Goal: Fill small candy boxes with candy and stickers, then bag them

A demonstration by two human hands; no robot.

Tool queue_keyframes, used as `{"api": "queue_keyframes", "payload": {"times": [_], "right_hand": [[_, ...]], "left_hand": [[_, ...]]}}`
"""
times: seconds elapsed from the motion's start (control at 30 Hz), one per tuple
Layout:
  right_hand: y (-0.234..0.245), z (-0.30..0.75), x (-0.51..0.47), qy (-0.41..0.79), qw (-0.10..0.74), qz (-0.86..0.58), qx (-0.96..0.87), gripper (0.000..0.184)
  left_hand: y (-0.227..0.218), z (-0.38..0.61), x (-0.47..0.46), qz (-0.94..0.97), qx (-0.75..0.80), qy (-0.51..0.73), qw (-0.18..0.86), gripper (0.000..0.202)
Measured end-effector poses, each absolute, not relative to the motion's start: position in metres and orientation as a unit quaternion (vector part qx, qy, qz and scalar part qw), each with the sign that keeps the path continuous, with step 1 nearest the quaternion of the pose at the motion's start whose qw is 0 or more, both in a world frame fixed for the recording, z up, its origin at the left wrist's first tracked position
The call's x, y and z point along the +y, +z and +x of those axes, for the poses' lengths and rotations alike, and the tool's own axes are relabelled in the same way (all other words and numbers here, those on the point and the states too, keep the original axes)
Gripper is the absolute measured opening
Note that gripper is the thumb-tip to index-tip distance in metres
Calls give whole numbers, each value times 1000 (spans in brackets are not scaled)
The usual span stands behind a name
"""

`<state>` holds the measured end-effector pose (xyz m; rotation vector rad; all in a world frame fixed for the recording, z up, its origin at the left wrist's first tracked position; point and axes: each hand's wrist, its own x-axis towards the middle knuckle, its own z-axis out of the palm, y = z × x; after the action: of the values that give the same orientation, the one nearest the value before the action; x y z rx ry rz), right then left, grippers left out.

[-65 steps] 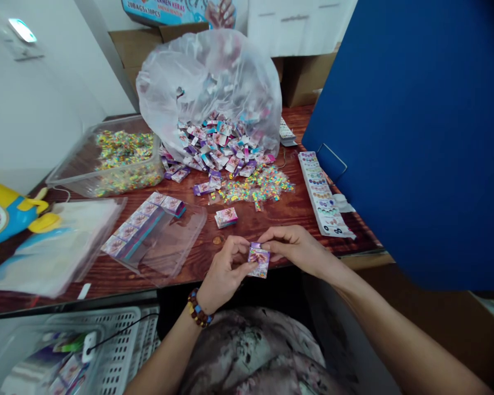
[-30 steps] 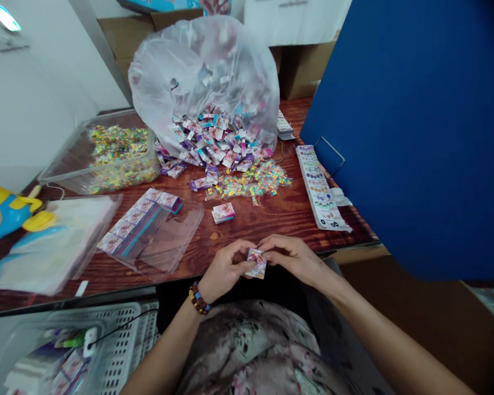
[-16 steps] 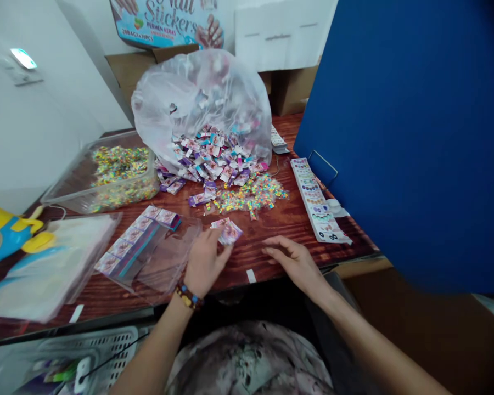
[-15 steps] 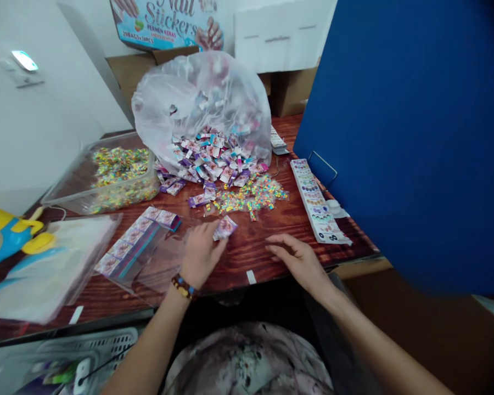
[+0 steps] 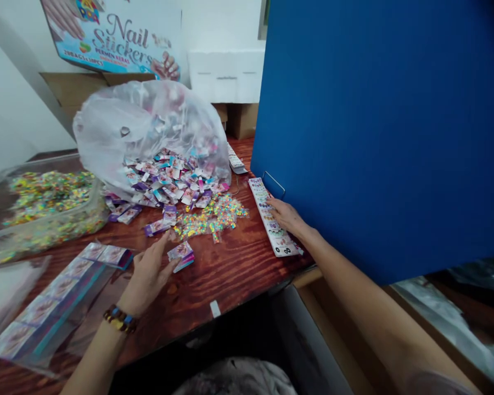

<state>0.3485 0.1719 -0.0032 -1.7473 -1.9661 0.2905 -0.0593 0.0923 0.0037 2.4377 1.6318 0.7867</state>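
My right hand [image 5: 288, 218] reaches across a long stack of nail sticker sheets [image 5: 286, 247], its fingers stretched out and lying on the printed surface. Part of its thumb side is hidden from view. Just right of my left hand [image 5: 148, 274] is a small printed purple, pink and blue packet [image 5: 181, 253]. The left thumb and fingers are apart, with the thumb close to the packet; I cannot tell if they touch. Further left lies a row of similar packets [image 5: 60, 288] on a clear plastic bag. Beyond my left hand are small candy sachets [image 5: 212, 216].
A large clear bag [image 5: 107, 118] spills many packets onto the wooden table [image 5: 239, 269]. At left stands a plastic tub [image 5: 96, 206] of candy sachets. A tall blue panel [image 5: 374, 137] with a wire handle borders the right side. Boxes stand behind.
My right hand has moved forward and right onto the sticker sheets. The left hand has let go of the packet, now lying on the table. The view has turned right.
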Motion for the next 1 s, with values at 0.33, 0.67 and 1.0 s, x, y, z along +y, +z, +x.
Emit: {"api": "queue_keyframes", "payload": {"times": [0.33,0.67,1.0], "right_hand": [[-25,361,204,128,211,-617,-747,36],[-22,371,193,174,239,-599,-744,35],[-13,362,175,179,325,-598,-710,21]], "left_hand": [[24,-35,63,792,501,325,126,48],[16,-29,59,804,472,332,143,38],[17,-17,51,806,459,347,139,26]]}}
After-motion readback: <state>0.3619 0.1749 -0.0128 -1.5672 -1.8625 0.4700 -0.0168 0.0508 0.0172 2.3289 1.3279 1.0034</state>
